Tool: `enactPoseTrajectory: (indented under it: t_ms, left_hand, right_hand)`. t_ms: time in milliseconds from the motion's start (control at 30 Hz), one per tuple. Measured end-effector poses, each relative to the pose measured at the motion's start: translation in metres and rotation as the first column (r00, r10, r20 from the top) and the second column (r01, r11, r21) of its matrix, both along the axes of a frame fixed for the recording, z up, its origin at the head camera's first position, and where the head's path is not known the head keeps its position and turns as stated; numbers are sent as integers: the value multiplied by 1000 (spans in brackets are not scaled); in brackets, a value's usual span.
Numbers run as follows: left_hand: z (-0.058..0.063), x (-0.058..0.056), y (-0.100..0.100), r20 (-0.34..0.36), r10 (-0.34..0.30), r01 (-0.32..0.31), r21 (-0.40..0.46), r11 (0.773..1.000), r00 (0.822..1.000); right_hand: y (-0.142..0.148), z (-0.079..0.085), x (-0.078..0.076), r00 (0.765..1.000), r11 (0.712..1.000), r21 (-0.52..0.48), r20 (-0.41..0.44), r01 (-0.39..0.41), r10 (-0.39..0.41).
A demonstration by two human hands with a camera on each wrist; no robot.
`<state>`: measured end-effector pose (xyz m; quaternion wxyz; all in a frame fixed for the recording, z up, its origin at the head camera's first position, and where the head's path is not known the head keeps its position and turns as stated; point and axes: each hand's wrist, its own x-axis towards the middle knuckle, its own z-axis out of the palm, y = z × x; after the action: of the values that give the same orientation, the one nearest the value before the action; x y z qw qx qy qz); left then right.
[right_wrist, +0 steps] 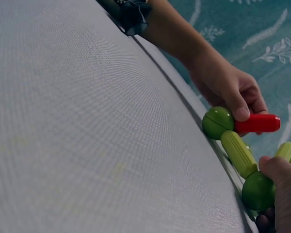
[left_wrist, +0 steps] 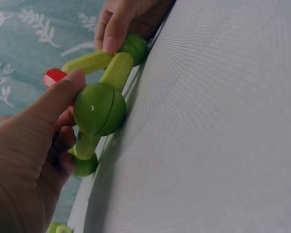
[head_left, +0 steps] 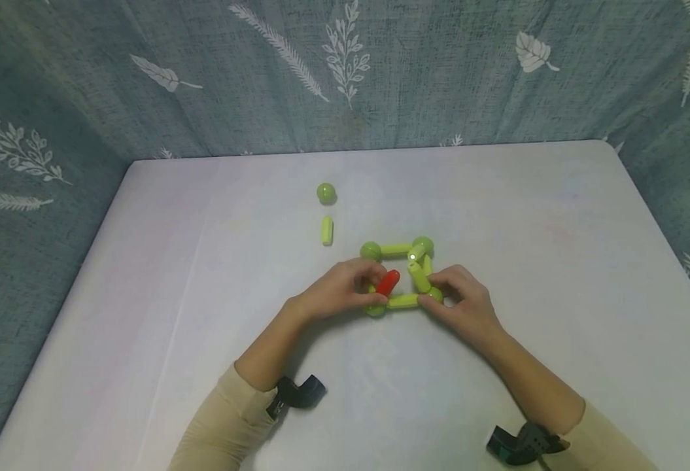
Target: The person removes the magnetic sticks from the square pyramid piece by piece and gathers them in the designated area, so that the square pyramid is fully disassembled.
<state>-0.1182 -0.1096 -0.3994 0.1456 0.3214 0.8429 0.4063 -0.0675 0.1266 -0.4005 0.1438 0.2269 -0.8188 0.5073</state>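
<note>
A frame of green balls joined by light-green rods lies on the table; its near rod (head_left: 403, 301) runs between both hands. My left hand (head_left: 345, 284) pinches a red rod (head_left: 388, 282) that stands up from the near-left green ball (left_wrist: 99, 109). In the right wrist view, the red rod (right_wrist: 259, 123) meets that ball, with the left thumb across its base. My right hand (head_left: 465, 307) grips the near-right green ball (right_wrist: 258, 191), fingertips also against a raised light-green rod (head_left: 419, 277). Another short rod (head_left: 417, 252) rises from the far-right ball. The left fingers partly hide the frame's left side.
Beyond the frame, a loose green ball (head_left: 326, 192) and a loose light-green rod (head_left: 327, 231) lie on the white table (head_left: 233, 261). A patterned teal cloth (head_left: 415, 78) hangs behind the table and at its sides. Black straps (head_left: 300, 392) circle the wrists.
</note>
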Motion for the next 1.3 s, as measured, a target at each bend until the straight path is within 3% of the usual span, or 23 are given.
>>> enactPoseTrajectory:
  t_ms: [400, 600, 833, 1000, 1133, 1300]
  left_hand:
    - [2, 1, -2, -135, -134, 134, -11, 991, 982]
    - [-1, 1, -3, -171, -122, 136, 72, 988, 978]
    - [-3, -1, -5, -121, 16, 4, 165, 986, 992]
    - [-4, -3, -8, -81, 50, -36, 174, 984, 995]
    - [0, -4, -10, -2, 95, -92, 227, 970, 995]
    - [3, -9, -15, 93, 155, -175, 281, 943, 984]
  right_hand:
    - [0, -1, -1, 1000, 1000, -23, -5, -4, 4]
    - [0, -2, -1, 1000, 1000, -29, -9, 2, -2]
    - [0, -2, -1, 1000, 1000, -18, -3, -23, 23]
    - [0, -3, 1, 1000, 1000, -8, 0, -13, 13]
    - [0, -4, 0, 1000, 1000, -22, -17, -12, 11]
    - [-2, -4, -2, 998, 999, -45, -56, -7, 4]
